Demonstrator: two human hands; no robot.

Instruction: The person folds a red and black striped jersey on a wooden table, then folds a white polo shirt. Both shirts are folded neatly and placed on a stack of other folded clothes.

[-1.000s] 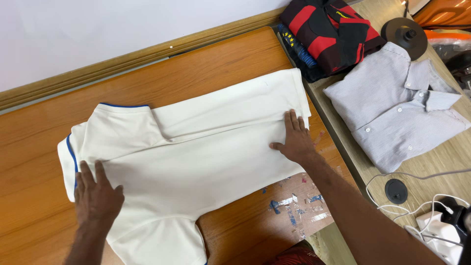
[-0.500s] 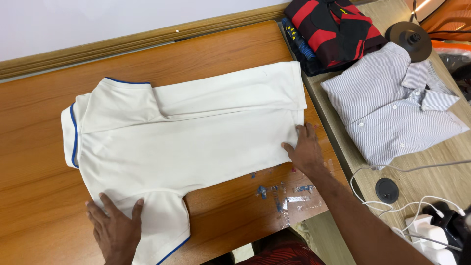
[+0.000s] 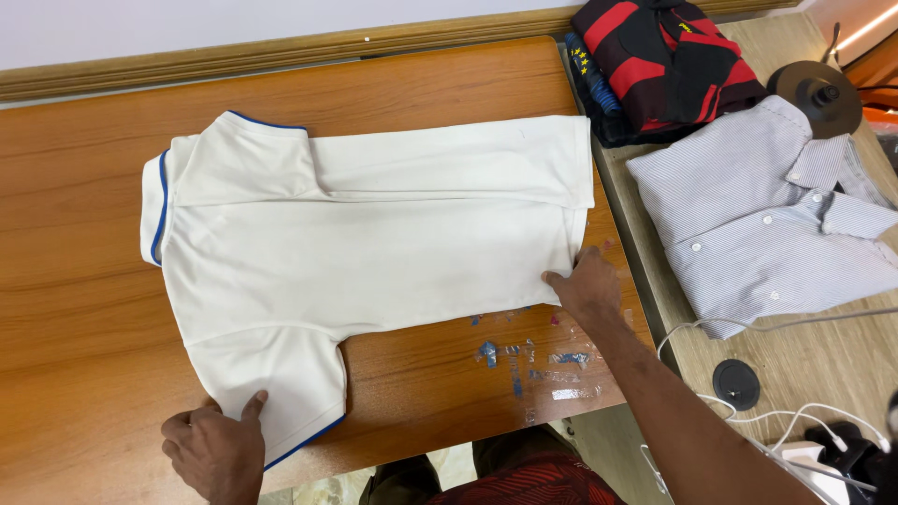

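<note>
White polo shirt (image 3: pixel 374 234) showing matt knit cloth, blue trim. Table (image 3: pixel 84 281) showing glossy orange wood veneer, paint smears (image 3: pixel 533 360) flaking on it. Striped shirt (image 3: pixel 758 224) looking smooth woven cloth. Red-black jersey (image 3: pixel 669 61) looking slightly shiny synthetic.

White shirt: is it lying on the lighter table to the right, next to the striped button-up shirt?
No, the white shirt lies spread on the orange-brown table; the striped shirt lies folded on the other surface.
</note>
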